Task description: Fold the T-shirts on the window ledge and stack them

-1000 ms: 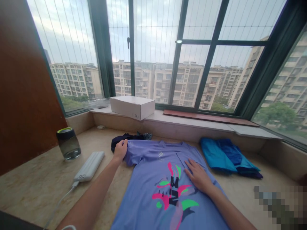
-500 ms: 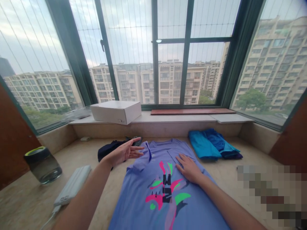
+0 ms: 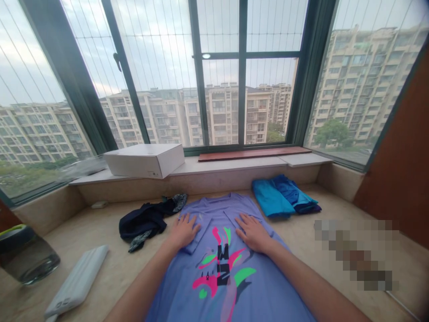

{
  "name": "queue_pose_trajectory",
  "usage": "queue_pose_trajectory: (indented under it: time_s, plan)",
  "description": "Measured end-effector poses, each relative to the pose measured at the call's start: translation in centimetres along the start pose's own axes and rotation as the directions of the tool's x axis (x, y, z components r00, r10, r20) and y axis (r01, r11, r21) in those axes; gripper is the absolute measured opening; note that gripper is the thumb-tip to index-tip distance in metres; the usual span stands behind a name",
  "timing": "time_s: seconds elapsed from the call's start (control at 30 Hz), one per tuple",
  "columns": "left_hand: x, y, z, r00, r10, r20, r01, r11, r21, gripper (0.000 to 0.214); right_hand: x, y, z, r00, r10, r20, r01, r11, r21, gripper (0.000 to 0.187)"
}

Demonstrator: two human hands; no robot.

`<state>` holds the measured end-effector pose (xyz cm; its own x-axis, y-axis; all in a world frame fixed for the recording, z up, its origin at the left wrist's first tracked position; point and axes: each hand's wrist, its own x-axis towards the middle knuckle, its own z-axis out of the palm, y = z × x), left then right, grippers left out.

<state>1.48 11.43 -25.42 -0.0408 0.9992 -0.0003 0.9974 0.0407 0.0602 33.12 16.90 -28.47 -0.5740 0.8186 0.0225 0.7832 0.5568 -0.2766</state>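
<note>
A lavender T-shirt [image 3: 228, 286] with a pink, green and black print lies flat on the stone ledge [image 3: 100, 232] before me. Both of its sleeves are folded in over its chest. My left hand [image 3: 185, 230] rests flat on the folded left sleeve, fingers spread. My right hand [image 3: 253, 231] lies flat on the folded right sleeve, fingers apart. Neither hand holds anything.
A crumpled dark garment [image 3: 147, 219] lies left of the shirt. Folded blue clothes [image 3: 281, 199] sit at the right. A white power bank [image 3: 77, 281] and a dark jar [image 3: 23, 255] are at the left. A white box [image 3: 144, 160] stands on the window sill.
My left hand folded the left sleeve inward over the shirt and now presses flat on it. My right hand stayed on the shirt. The view has turned to the right.
</note>
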Motion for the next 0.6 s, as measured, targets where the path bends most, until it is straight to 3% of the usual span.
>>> queue_pose_trajectory:
  time_s: [0.1, 0.23, 0.33, 0.6]
  plan:
    - [1.3, 0.6, 0.2, 0.997, -0.080, -0.020, 0.081, 0.995, 0.063, 0.062, 0.0, 0.1, 0.1, 1.000, -0.014, 0.002, 0.014, 1.000, -0.007, 0.065]
    - [3.1, 2.1, 0.7, 0.999, -0.038, 0.024, 0.036, 0.998, 0.051, 0.063, 0.0, 0.1, -0.1, 1.000, -0.022, 0.006, 0.022, 1.000, 0.008, 0.066]
    - [4.2, 2.8, 1.2, 0.996, -0.069, 0.051, 0.068, 0.997, 0.024, 0.067, -0.1, 0.0, -0.4, 0.999, -0.028, 0.017, 0.028, 0.999, 0.024, 0.067]
    - [6.6, 2.5, 1.0, 0.989, -0.106, 0.104, 0.108, 0.994, -0.014, 0.076, -0.5, -0.1, -1.7, 0.999, -0.046, 0.013, 0.045, 0.998, 0.032, 0.067]
